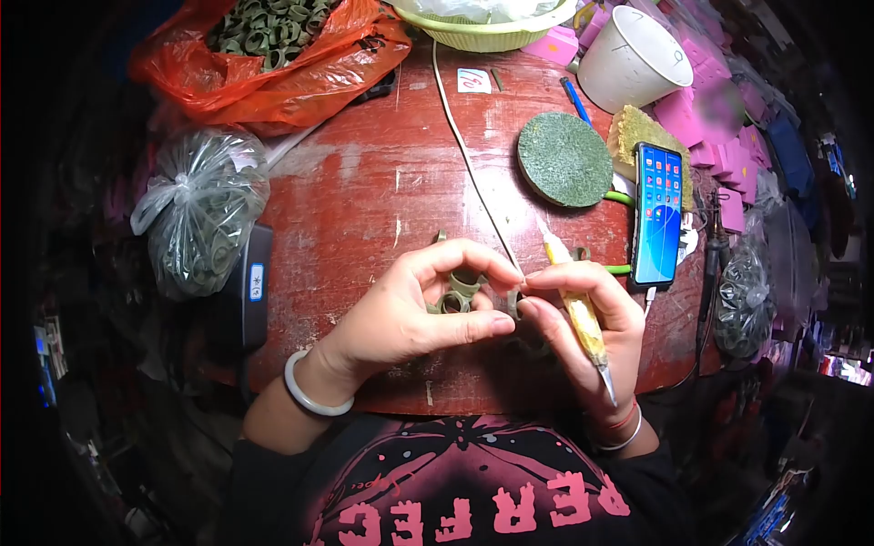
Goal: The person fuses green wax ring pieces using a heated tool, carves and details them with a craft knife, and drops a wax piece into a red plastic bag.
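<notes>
Over the red table, my left hand (401, 305) and my right hand (592, 318) meet with fingertips close together. A small green ring (513, 305) is between them, its edge held by left fingertips and right thumb and forefinger. Across my right hand lies a slim yellow-handled tool (583, 318), gripped in its fingers, with one pointed metal end toward my wrist and the other pointing away. Several more green rings (455, 300) lie behind my left hand, partly hidden by its fingers.
A round green pad (564, 159), a phone (658, 214) and a white bucket (635, 59) stand at right. At left are an orange bag (300, 96) of rings and a tied clear bag (205, 214). A thin cable (464, 150) crosses the table (355, 191).
</notes>
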Demonstrator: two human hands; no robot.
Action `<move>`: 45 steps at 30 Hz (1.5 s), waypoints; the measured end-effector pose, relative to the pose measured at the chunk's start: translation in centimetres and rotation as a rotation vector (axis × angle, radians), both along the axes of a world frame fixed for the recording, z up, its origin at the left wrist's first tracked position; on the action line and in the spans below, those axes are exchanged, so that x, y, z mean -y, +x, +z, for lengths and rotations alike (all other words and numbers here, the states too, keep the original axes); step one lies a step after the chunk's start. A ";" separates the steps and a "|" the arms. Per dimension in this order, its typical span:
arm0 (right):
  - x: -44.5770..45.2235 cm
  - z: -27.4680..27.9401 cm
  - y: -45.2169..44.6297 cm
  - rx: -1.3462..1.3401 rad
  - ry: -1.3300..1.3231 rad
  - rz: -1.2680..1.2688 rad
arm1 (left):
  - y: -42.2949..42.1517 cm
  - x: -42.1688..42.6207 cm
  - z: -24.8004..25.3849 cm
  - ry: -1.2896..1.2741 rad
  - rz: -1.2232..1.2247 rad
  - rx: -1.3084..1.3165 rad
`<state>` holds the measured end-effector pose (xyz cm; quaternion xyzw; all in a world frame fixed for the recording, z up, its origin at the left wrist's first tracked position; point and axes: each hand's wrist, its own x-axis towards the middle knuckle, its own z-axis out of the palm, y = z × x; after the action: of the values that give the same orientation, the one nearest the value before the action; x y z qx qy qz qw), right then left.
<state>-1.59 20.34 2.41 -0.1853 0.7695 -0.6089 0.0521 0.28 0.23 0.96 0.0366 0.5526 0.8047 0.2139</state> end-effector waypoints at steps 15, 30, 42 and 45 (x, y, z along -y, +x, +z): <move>-1.7 -0.2 0.2 -0.202 -0.083 0.019 | 0.0 0.5 0.6 0.190 0.106 0.190; -1.3 -0.9 0.2 -0.382 -0.056 0.084 | -0.2 0.7 0.0 0.282 0.171 0.131; -0.3 -0.4 0.9 -0.640 0.027 -0.045 | -0.1 1.1 0.4 0.349 0.149 0.185; -0.8 -0.3 0.7 -0.580 0.046 -0.068 | 0.0 0.2 -0.5 0.113 0.228 -0.008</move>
<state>-0.89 21.12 2.16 -0.3244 0.7718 -0.5141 -0.1864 0.23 0.04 0.47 -0.0113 0.5078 0.8535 0.1165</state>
